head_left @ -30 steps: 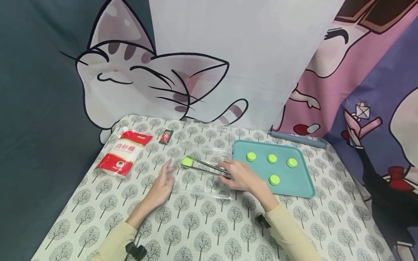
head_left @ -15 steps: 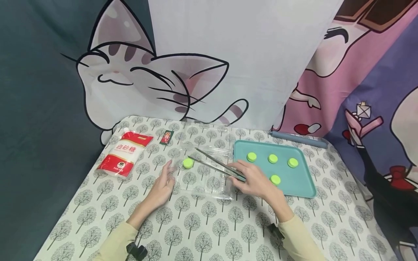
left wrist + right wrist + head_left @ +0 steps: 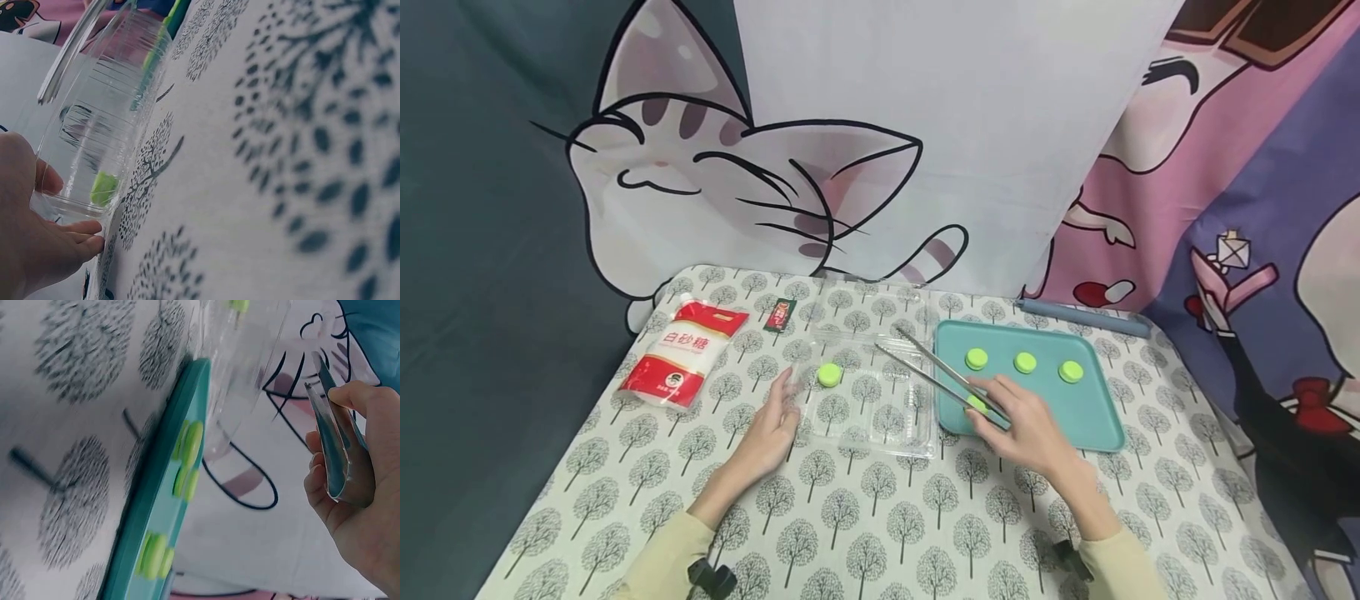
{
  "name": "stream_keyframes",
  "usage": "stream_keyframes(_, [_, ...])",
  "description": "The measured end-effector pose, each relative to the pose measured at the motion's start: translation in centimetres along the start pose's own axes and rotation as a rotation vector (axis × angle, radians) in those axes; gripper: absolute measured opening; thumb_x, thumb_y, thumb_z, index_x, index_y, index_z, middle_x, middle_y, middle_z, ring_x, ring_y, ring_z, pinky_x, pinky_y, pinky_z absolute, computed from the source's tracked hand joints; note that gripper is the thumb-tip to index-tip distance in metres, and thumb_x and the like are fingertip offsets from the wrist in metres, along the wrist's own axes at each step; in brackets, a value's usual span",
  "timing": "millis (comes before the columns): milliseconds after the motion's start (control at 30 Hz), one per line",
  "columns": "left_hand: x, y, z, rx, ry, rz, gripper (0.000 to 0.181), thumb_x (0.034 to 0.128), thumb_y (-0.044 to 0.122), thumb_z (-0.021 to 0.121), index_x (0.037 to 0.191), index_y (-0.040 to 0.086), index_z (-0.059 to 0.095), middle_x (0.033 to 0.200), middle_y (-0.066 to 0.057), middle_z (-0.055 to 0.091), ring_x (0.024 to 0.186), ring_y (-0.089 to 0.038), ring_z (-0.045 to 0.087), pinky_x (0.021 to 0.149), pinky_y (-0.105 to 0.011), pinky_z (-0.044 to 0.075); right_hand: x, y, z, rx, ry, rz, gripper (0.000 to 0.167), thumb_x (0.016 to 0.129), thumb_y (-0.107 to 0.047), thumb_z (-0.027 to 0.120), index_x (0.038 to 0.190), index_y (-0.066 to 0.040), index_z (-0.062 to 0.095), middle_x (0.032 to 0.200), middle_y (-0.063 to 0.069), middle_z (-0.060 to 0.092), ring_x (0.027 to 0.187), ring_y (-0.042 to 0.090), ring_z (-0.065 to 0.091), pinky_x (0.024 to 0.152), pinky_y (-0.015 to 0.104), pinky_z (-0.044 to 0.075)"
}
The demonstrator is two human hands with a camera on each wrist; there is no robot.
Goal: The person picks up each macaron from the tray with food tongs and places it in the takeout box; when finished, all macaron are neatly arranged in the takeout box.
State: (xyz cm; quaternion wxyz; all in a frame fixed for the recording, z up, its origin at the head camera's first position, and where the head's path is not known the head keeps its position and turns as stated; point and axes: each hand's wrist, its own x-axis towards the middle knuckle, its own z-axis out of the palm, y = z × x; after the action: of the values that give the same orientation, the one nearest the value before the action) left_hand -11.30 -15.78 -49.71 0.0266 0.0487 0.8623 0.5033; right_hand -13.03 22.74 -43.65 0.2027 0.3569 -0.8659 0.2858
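In the head view my right hand (image 3: 1026, 425) holds metal tongs (image 3: 936, 371), whose spread arms point left over the tray's edge with nothing between the tips. The right wrist view has the same tongs (image 3: 340, 437) in the fingers and thumb. Several green macarons (image 3: 1025, 362) lie on the teal tray (image 3: 1105, 417); one macaron (image 3: 976, 405) is partly hidden behind the tongs. Another green macaron (image 3: 829, 375) sits at the left inside a clear plastic box (image 3: 868, 446) with its lid raised. My left hand (image 3: 767, 433) rests its fingers against the box's left side.
A red and white bag of sugar (image 3: 685, 354) lies at the left. Near it is a small dark green and red packet (image 3: 780, 315). A grey-blue rod (image 3: 1082, 318) lies behind the tray. The tree-patterned tablecloth (image 3: 865, 533) covers the table.
The tongs have let go of the macaron in the box, spread apart and moved right with my right hand to the tray. The left hand stays in place.
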Motion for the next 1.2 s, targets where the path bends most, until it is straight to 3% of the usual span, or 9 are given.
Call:
stream_keyframes(333, [-0.2,-0.1,-0.1,-0.002,0.0,0.006,0.067,0.1035,0.007,0.042,0.162,0.005,0.009,0.157,-0.022,0.042,0.141,-0.048,0.043,0.119,-0.062,0.032,-3.8,1.0,-2.6,-0.089,0.002,0.127,0.046,0.077,-0.011,0.079,0.122,-0.004,0.069,0.082,-0.009,0.058,0.061,0.008,0.047,0.054,0.011,0.039])
stream_keyframes(767, [-0.1,0.2,-0.1,0.0,-0.003,0.0,0.067,0.1035,0.008,0.042,0.162,0.006,0.01,0.157,-0.022,0.041,0.141,-0.048,0.042,0.118,-0.064,0.031,-8.8,1.2,-5.7,-0.169,0.11,0.258,0.054,0.069,-0.007,0.083,0.121,-0.007,0.071,0.076,-0.012,0.053,0.062,-0.001,0.039,0.047,0.013,0.032])
stream_keyframes(1000, [-0.1,0.0,-0.1,0.006,-0.006,-0.006,0.066,0.1038,0.009,0.042,0.162,0.006,0.01,0.157,-0.021,0.042,0.141,-0.048,0.043,0.118,-0.063,0.032,-11.3,1.4,-6.5,-0.222,0.091,0.315,0.055,0.069,-0.008,0.083,0.122,-0.006,0.071,0.082,-0.005,0.063,0.064,0.004,0.048,0.055,0.013,0.04])
stream_keyframes(1200, [-0.1,0.0,-0.2,0.015,0.001,0.005,0.066,0.1039,0.009,0.041,0.162,0.005,0.01,0.157,-0.022,0.042,0.141,-0.048,0.043,0.118,-0.064,0.032,-12.9,1.0,-6.7,-0.222,0.098,0.361,0.054,0.069,-0.007,0.083,0.121,-0.004,0.07,0.082,0.001,0.064,0.066,0.004,0.049,0.055,0.012,0.039])
